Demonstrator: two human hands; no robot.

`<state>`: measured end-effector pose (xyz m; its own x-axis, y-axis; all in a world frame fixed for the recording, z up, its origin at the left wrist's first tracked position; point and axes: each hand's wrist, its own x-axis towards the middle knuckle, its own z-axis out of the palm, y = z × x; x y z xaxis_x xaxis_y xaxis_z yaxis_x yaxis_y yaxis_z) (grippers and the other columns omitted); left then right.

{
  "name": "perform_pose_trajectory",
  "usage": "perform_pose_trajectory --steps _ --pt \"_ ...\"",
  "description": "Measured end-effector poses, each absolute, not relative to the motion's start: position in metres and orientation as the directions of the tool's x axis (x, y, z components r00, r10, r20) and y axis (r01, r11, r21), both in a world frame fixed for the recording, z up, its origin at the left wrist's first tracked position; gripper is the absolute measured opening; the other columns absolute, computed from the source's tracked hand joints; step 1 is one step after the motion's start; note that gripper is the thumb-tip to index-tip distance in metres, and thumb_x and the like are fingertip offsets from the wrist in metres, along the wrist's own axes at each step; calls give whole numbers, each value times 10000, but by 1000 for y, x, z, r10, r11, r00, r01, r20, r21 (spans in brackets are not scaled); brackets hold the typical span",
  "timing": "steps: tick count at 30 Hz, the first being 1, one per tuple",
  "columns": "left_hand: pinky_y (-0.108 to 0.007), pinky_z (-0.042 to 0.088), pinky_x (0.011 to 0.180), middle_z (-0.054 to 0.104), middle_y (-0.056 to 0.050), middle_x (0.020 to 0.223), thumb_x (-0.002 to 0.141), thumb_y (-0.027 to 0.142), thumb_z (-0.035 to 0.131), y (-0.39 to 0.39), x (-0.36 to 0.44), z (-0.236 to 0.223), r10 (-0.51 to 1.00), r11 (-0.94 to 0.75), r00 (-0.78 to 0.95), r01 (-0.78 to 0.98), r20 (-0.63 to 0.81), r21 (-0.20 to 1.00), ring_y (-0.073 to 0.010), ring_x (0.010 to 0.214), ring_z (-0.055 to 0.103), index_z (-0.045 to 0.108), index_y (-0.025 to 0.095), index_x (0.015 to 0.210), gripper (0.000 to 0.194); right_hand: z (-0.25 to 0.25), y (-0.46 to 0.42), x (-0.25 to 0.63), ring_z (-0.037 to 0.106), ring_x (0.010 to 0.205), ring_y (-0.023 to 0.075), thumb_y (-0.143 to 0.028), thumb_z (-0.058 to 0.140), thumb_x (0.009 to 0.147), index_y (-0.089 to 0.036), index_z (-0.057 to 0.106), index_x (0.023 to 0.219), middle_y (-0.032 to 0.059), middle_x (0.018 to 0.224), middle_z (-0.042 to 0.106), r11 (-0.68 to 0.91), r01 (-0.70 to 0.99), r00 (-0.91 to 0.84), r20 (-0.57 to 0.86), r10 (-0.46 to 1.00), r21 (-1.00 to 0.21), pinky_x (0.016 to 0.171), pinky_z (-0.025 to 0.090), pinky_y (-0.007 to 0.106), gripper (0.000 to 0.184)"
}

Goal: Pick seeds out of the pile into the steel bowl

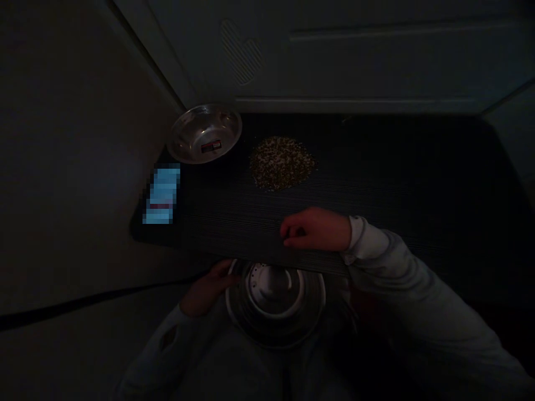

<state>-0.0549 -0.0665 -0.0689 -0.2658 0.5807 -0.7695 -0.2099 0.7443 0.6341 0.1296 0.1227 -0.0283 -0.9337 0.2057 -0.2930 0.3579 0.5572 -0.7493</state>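
Note:
On the dark table, a heap of mixed grains or beans [283,164], pale and brown, lies spread in a rough patch. My right hand [313,228] is over the table's near edge, in front of the heap, fingers curled in toward the thumb; whatever is in them, if anything, does not show. Below the edge, a round metal bowl [315,306] rests at my lap, with a ring of metal and small holes visible inside it. My left hand [211,287] grips its left rim, fingers partly in shadow.
A second shiny metal bowl [204,125] with a dark label inside stands at the table's back left. In front of it lies a lit phone [162,195], its screen blurred. A panelled white door or wall [355,67] rises behind the table [397,172]. The room is very dim.

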Motion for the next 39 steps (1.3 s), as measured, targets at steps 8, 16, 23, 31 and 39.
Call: perform_pose_trajectory --steps 8,16,23,31,39 --pt "-347 400 771 641 -57 962 506 186 668 -64 -48 -63 526 740 -198 -372 -827 560 -257 932 542 610 184 894 393 -31 123 131 516 557 72 -297 471 723 -167 534 868 -24 663 613 485 346 -938 -296 178 -803 529 339 186 205" --pt "-341 402 769 634 -57 989 507 175 673 -65 -49 -66 565 725 -210 -336 -798 602 -259 941 538 613 191 915 412 -33 125 131 522 560 74 -303 476 719 -164 531 864 -26 654 617 474 348 -937 -301 175 -809 544 340 192 208" --pt "-363 391 786 644 -58 955 514 160 655 -67 -49 -70 576 703 -219 -361 -788 613 -268 992 506 600 192 937 427 -32 123 130 520 569 76 -322 479 711 -180 550 867 -25 677 615 513 359 -933 -305 190 -780 535 331 190 223" --pt "-368 387 795 617 -72 1016 497 148 654 -67 -49 -70 556 708 -256 -354 -791 612 -274 1010 492 586 169 957 466 -30 122 129 524 576 77 -317 479 714 -178 556 870 -25 677 615 540 360 -933 -303 195 -761 543 334 192 223" --pt "-362 380 804 627 -73 988 532 176 638 -69 -54 -74 578 732 -235 -274 -781 624 -265 982 511 581 161 951 424 -31 119 128 517 575 74 -311 479 715 -175 561 892 -18 676 606 535 338 -940 -253 228 -774 541 338 192 239"
